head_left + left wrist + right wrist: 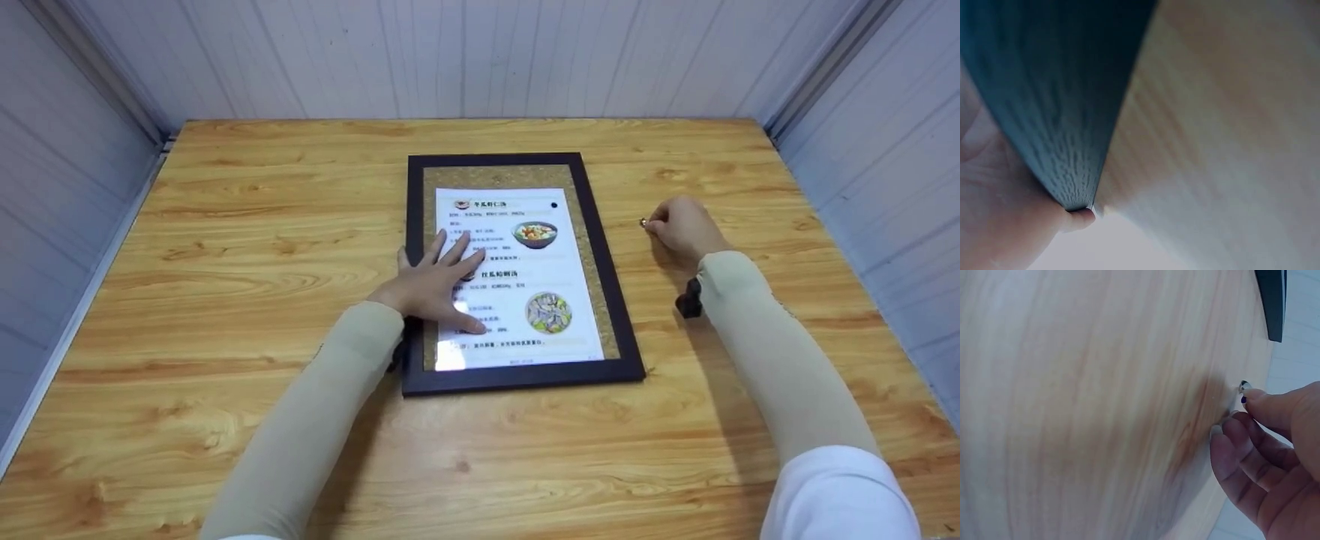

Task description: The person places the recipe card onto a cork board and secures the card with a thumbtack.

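A dark-framed cork board [611, 300] lies on the table with a white printed recipe sheet [517, 292] on it, showing two dishes in bowls. My left hand [435, 289] rests on the sheet and the left frame edge, its fingers spread out. A round black pushpin head [554, 205] shows at the sheet's upper right corner. To the right of the board, my right hand [686, 229] pinches a small shiny pushpin [1245, 387] between thumb and index finger, just above the table. The remaining fingers [1230, 458] of that hand are curled.
The wood-grain table [225, 247] is enclosed by pale panel walls [465, 60] at the back and both sides. A dark wrist-camera mount [688, 298] sits under the right wrist. Glare falls on the sheet's lower left corner.
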A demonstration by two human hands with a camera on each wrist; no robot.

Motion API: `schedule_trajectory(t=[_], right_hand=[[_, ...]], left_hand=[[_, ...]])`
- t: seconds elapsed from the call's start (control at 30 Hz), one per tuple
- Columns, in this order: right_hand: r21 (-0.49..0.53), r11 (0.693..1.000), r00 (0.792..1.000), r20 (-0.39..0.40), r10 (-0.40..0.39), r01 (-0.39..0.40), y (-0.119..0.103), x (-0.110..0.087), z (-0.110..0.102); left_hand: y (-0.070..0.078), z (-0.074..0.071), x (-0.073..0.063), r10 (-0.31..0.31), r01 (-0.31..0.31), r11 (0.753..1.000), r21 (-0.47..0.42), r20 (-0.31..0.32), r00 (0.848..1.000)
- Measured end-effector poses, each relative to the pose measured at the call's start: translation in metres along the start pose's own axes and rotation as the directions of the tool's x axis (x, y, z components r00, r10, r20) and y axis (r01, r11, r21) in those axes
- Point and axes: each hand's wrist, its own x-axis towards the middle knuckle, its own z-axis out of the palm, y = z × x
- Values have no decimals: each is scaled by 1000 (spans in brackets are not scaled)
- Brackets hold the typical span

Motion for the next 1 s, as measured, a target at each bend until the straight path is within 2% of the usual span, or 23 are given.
schedule_trajectory(t=[0.23,0.47,1.0], right_hand=[[47,999,1000,9,-9,9,-11,-4,-3],[154,988,1000,18,2,-5,-32,2,-1],[71,993,995,-40,-94,96,-84,20,14]], left_hand=[[-2,1,-2,4,-4,1000,3,-9,1000],[-2,1,-2,-1,1,1000,0,-12,1000],[1,1,-2,0,0,1000,4,0,1000]])
